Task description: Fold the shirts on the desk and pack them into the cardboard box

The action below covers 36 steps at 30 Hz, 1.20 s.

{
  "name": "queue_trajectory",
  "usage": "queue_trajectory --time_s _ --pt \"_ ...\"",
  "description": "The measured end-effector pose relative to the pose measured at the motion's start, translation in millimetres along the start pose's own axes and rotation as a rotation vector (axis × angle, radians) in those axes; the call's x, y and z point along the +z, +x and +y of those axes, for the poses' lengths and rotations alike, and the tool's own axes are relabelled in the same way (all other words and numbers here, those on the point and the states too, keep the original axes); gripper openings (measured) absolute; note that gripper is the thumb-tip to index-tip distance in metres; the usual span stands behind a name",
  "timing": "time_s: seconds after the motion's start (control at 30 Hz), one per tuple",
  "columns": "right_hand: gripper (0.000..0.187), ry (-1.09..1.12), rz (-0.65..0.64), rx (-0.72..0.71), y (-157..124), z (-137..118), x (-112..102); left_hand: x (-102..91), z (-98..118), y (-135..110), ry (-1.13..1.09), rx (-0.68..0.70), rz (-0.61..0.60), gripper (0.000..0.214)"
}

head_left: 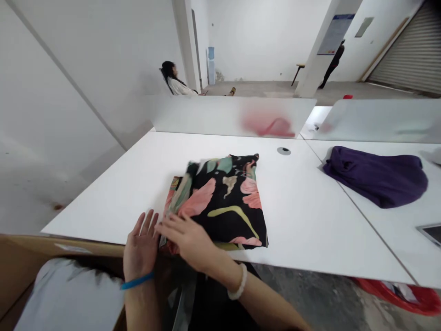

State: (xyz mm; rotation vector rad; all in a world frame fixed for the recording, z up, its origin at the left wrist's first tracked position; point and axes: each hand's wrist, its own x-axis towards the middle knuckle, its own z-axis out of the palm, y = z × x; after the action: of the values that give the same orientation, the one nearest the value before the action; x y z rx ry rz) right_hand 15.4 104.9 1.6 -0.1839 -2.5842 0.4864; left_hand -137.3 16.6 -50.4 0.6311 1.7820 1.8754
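Note:
A folded black cloth with a pink and green floral print (pixel 230 197) lies on the white table (pixel 303 220) in front of me. My right hand (pixel 189 239), with a pale beaded bracelet at its wrist, rests its stretched fingers on the cloth's near left corner. Just left of that corner my left hand (pixel 141 243) is turned palm up, fingers extended, a blue band on its wrist. It holds nothing. The cloth's left edge shows several layers, partly hidden under my right fingers.
A cardboard box (pixel 31 248) with a white bundle (pixel 72 294) inside stands at the lower left. Purple cloth (pixel 375 177) lies on the right. A frosted divider (pixel 206 115) runs along the table's back. Below sits a red basin (pixel 396 299). Two people are farther off.

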Motion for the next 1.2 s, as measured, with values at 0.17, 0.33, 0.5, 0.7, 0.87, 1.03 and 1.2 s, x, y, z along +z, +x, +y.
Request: queue_trajectory --time_s 0.17,0.33,0.5,0.7,0.87,1.03,1.2 --pt "0.042 -0.032 -0.195 -0.097 -32 -17 24 1.5 -7 -5 0.077 -0.016 -0.015 0.046" --pt "0.039 -0.046 0.001 0.146 -69 10 -23 21.7 22 20 0.489 0.075 -0.029 0.048" --pt "0.037 -0.178 0.125 0.413 -109 41 -56 65.5 51 81 0.963 0.225 -0.190 0.041" --pt "0.060 -0.116 -0.025 0.498 -151 52 -60 86.2 28 122 1.195 0.211 -0.296 0.027" --pt "0.057 -0.048 0.031 0.491 -160 54 -54 70.8 20 127 1.114 0.185 -0.287 0.034" --pt "0.066 -0.048 0.151 0.497 -154 54 -44 72.7 27 126 1.126 0.125 -0.281 0.047" --pt "0.072 -0.026 0.329 0.535 -149 57 -29 92.9 34 121 0.999 0.089 -0.279 0.047"
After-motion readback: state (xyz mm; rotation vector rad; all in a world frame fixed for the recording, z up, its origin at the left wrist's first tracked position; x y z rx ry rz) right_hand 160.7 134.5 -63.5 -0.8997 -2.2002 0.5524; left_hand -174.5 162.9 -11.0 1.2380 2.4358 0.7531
